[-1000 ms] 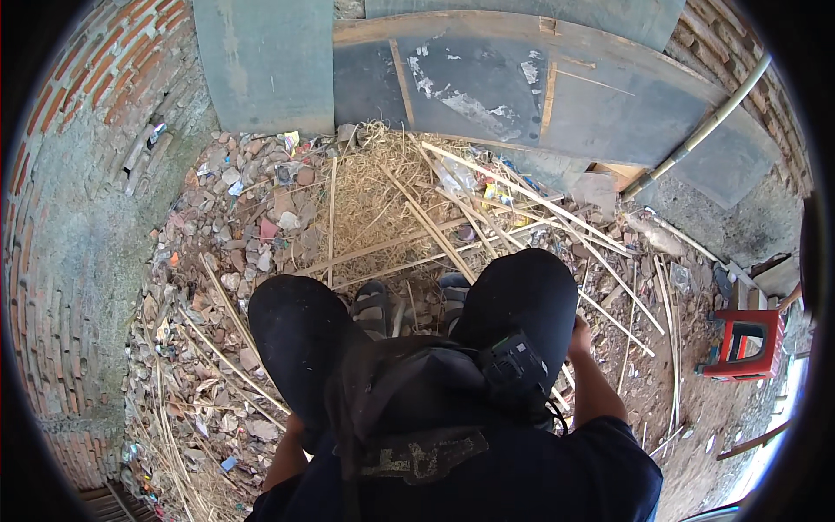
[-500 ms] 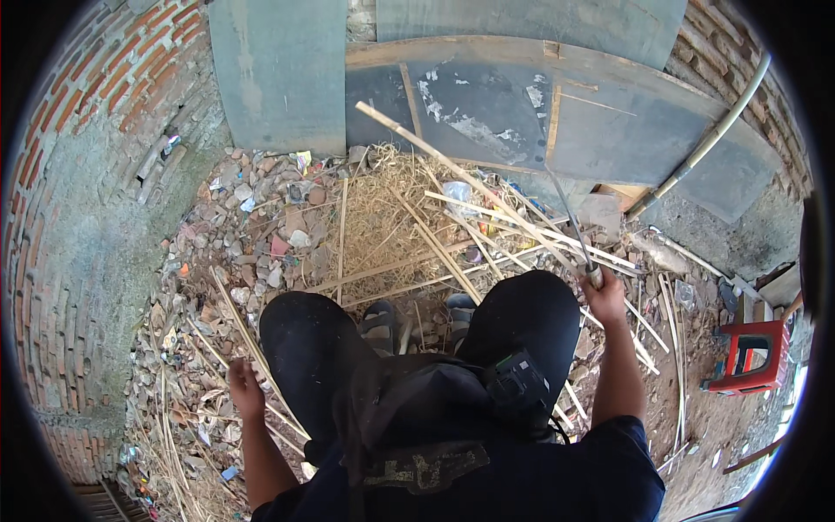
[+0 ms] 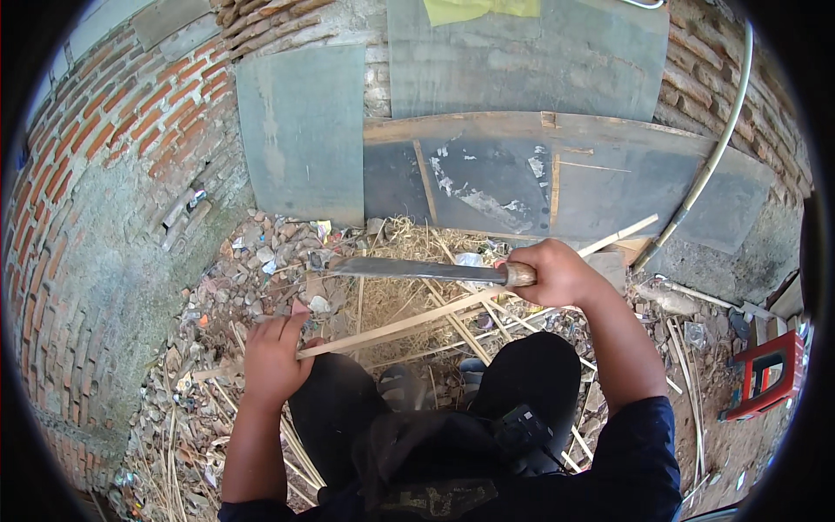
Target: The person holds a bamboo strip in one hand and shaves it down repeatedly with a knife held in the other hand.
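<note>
My left hand (image 3: 274, 358) is closed on a long pale bamboo strip (image 3: 409, 324), with a short end sticking out on its left side. In my right hand (image 3: 557, 274) is a machete, gripped by its wooden handle (image 3: 521, 274). The machete's blade (image 3: 417, 270) points left, a little above the strip and nearly level. The strip slants up to the right, passes at my right hand and comes out beyond it. Whether my right fingers also hold the strip is hidden.
Several loose bamboo strips (image 3: 465, 335) and pale shavings (image 3: 396, 300) lie on rubble-strewn ground between and beyond my knees. A brick wall (image 3: 96, 217) rises on the left; dark panels (image 3: 487, 183) stand ahead. A red stool (image 3: 765, 374) is at right.
My left hand has come up and inward and taken hold of the strip. My right hand has risen leftward; blade and strip have swung round to lie across my front. The view has tilted up.
</note>
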Motion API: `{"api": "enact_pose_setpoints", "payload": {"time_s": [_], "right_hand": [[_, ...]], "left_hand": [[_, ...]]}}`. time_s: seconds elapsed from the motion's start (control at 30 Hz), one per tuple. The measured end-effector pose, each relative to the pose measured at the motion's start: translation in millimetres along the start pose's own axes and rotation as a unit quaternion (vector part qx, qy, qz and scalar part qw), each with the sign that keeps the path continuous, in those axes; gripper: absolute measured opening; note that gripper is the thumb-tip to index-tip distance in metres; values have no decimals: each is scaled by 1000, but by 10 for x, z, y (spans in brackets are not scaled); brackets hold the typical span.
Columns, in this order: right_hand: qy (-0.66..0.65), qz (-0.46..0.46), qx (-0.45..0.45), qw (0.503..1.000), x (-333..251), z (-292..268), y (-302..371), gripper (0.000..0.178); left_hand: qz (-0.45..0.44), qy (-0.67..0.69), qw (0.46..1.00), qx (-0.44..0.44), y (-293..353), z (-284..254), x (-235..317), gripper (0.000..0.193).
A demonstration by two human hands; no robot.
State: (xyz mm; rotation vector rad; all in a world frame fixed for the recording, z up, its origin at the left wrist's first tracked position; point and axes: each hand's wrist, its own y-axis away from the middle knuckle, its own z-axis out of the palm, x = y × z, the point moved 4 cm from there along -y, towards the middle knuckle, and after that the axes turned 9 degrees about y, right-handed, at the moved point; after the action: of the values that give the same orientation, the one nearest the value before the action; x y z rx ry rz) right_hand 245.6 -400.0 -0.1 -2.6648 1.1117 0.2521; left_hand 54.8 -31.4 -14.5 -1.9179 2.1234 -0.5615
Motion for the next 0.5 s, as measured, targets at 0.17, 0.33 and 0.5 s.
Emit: {"api": "enact_pose_setpoints", "payload": {"time_s": [0.17,0.33,0.5], "right_hand": [[19,-65,13,998,-220,-102,-288,27],[61,-137,168,974,-469,-165,-518,24],[53,-97,36,993,-792,-71,-800,25]], "left_hand": [[-112,102,987,-56,345,57,-169,29],[-274,272,911,-143,1120,179,-256,22],[-350,352,859,-124,1981,302,-48,32]]}}
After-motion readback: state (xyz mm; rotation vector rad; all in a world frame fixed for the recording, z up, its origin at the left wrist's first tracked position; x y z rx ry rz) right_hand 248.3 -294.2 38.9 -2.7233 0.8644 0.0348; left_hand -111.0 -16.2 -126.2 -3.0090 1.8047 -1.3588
